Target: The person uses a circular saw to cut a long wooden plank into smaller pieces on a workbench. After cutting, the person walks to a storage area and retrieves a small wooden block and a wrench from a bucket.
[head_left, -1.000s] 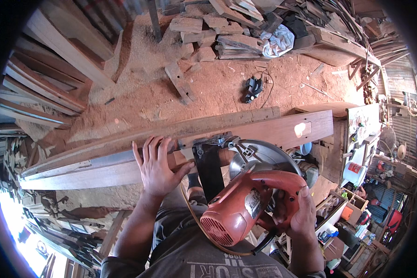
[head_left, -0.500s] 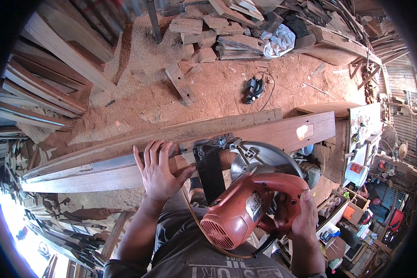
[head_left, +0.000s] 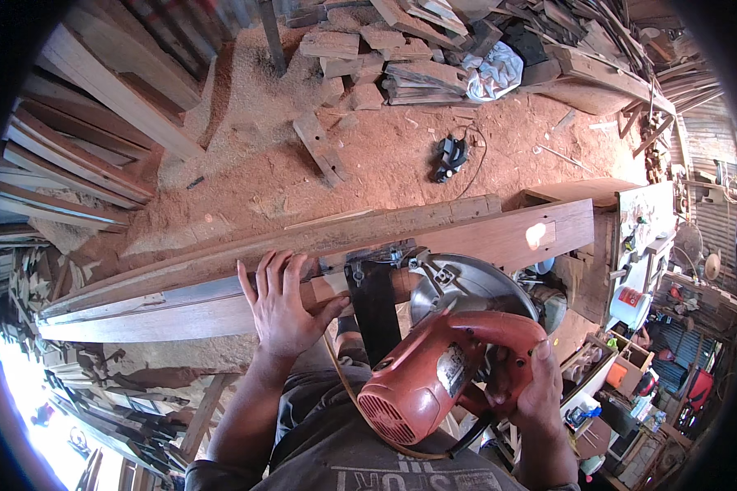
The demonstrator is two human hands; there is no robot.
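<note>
My right hand (head_left: 536,385) is wrapped round the rear handle of a red circular saw (head_left: 413,385). The saw's silver blade guard (head_left: 475,286) and black base plate (head_left: 373,307) lie over a long wooden board (head_left: 508,237), which runs from the left across to the right. The blade itself is hidden. My left hand (head_left: 285,307) rests with fingers spread on the board, just left of the base plate, fingertips toward the far edge. Beyond it, a second rough beam (head_left: 434,217) lies alongside the board. A cord runs from the saw's handle across my front.
A black power planer (head_left: 449,158) lies on the sawdust-covered ground ahead, with its cord. Stacked wood offcuts (head_left: 385,69) and a white plastic bag (head_left: 493,71) are at the back. Planks (head_left: 119,90) lean on the left. A cluttered bench (head_left: 643,221) stands to the right.
The saw and my right hand have shifted very slightly right. My left hand stays spread on the board in nearly the same place.
</note>
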